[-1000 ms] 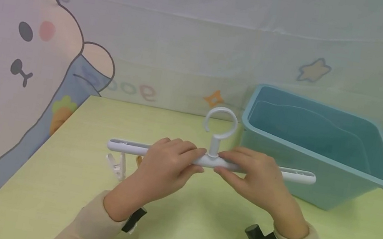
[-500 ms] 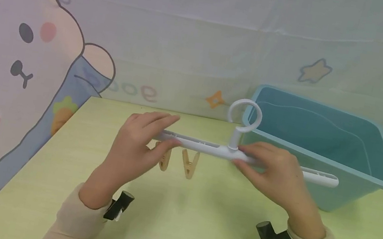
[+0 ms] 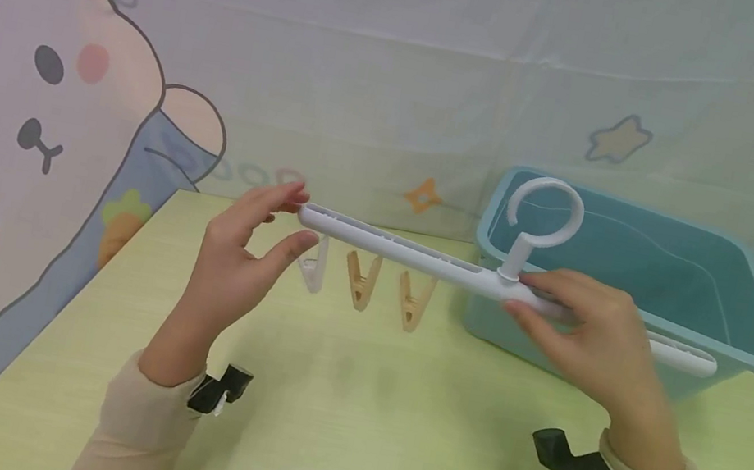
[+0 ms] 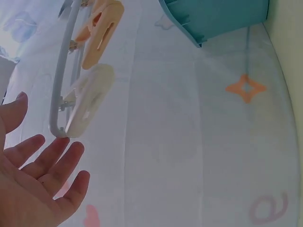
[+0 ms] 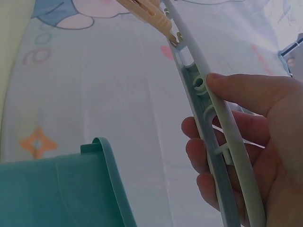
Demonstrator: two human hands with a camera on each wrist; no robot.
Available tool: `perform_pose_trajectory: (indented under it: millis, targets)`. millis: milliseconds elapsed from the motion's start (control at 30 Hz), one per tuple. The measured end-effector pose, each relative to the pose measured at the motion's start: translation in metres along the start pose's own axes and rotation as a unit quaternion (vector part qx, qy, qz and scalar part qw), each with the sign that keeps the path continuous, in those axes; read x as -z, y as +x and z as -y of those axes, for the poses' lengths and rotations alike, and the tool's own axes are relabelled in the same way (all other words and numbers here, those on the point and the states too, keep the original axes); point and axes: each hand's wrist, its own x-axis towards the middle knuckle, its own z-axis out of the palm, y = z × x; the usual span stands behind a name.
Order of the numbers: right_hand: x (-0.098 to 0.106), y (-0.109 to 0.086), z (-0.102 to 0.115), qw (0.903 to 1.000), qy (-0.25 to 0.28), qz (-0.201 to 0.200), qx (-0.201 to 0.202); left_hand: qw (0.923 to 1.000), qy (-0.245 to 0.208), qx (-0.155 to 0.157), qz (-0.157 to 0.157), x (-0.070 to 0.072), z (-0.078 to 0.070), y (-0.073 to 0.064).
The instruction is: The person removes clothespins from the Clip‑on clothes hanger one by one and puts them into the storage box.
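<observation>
A white clip hanger (image 3: 397, 252) with a round open hook (image 3: 572, 219) is raised above the table, its left end tilted up. My right hand (image 3: 598, 343) grips the bar just right of the hook, thumb on one side and fingers round the other. Below the bar's left half hang a white clip (image 3: 313, 278) and two peach clips (image 3: 360, 299). My left hand (image 3: 225, 268) is at the bar's left end with fingers spread; its fingertips (image 4: 75, 149) come right up to the tip in the left wrist view. In the right wrist view, the bar's slotted underside (image 5: 194, 78) shows.
A teal bin (image 3: 634, 309) stands at the right on the light yellow table (image 3: 349, 447), behind the hanger's right half. A printed curtain (image 3: 387, 87) closes off the back. Black camera mounts (image 3: 220, 389) sit at both wrists.
The hanger has moved up and right, its left end rising. My left hand has slid from beside the hook out to the bar's left end and let go, bringing the hanging clips into view.
</observation>
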Motion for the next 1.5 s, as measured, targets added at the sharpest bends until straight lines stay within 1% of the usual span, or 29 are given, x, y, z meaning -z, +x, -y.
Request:
perform_pose_trajectory:
  millis: [33,67,100,133,200,267,333,367,500,600,700,767,833,1067,1300,1500]
  targets:
    - [0.001,0.000,-0.001,1.0000,0.003,-0.003,0.001,0.9993,-0.016,0.031,0.012,-0.001,0.000,0.000]
    - [0.002,-0.001,-0.002,1.0000,0.006,-0.006,0.002,0.9971,-0.037,0.063,0.023,-0.002,0.000,0.000]
    - [0.003,-0.001,-0.003,0.9999,0.009,-0.007,0.002,0.9931,-0.061,0.095,0.033,-0.004,0.000,0.000]
    - [0.004,-0.001,-0.004,0.9999,0.012,-0.008,0.003,0.9871,-0.088,0.127,0.042,-0.005,0.000,0.001]
    - [0.006,-0.002,-0.005,0.9998,0.016,-0.011,0.003,0.9697,-0.150,0.185,0.055,-0.008,0.000,0.002]
    - [0.007,-0.002,-0.006,0.9997,0.020,-0.010,0.000,0.9529,-0.199,0.220,0.063,-0.010,0.000,0.002]
    - [0.009,-0.003,-0.006,0.9997,0.021,-0.011,-0.003,0.9375,-0.236,0.246,0.070,-0.012,0.001,0.002]
    - [0.010,-0.003,-0.006,0.9997,0.023,-0.010,-0.007,0.9320,-0.247,0.254,0.074,-0.013,0.002,0.002]
    - [0.013,-0.003,-0.006,0.9996,0.023,-0.007,-0.013,0.9167,-0.284,0.265,0.094,-0.016,0.006,0.001]
    - [0.014,-0.003,-0.005,0.9996,0.024,-0.005,-0.016,0.9042,-0.318,0.264,0.108,-0.019,0.008,0.000]
    - [0.015,-0.004,-0.005,0.9995,0.024,-0.004,-0.018,0.8874,-0.360,0.263,0.118,-0.022,0.010,-0.001]
    - [0.015,-0.004,-0.005,0.9995,0.024,-0.003,-0.019,0.8800,-0.376,0.263,0.124,-0.023,0.012,-0.002]
    - [0.016,-0.004,-0.005,0.9995,0.026,-0.003,-0.019,0.8746,-0.386,0.264,0.129,-0.025,0.013,-0.002]
    - [0.016,-0.005,-0.006,0.9992,0.031,0.003,-0.024,0.8745,-0.385,0.257,0.144,-0.029,0.014,-0.004]
    - [0.016,-0.005,-0.005,0.9991,0.029,0.011,-0.029,0.8681,-0.387,0.275,0.147,-0.029,0.015,-0.004]
    - [0.017,-0.005,-0.005,0.9990,0.029,0.016,-0.030,0.8699,-0.364,0.290,0.163,-0.025,0.017,-0.004]
